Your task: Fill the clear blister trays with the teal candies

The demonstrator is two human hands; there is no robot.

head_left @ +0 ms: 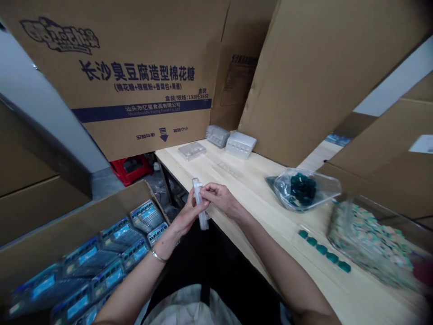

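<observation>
Just off the table's front edge, my left hand (187, 214) is closed around a narrow stack of clear plastic trays (204, 220), held on edge. My right hand (221, 198) pinches the stack's upper side with thumb and fingers. Whether a single tray is separated between those fingertips is too small to tell. Beyond my hands, a clear tray (227, 169) lies flat on the wooden table (250, 198). Further back sit a low stack of clear trays (191, 150) and two taller stacks, one greyish (217, 135) and one whiter (240, 145).
Right of my arm, several dark green pieces (321, 249) lie in a row. Behind them are a clear bag of green pieces (302, 187) and a clear bin of small packets (379, 239). Cardboard walls surround the table. At left, a carton (142, 185) holds blue-labelled packs; a red stool (131, 170) stands behind.
</observation>
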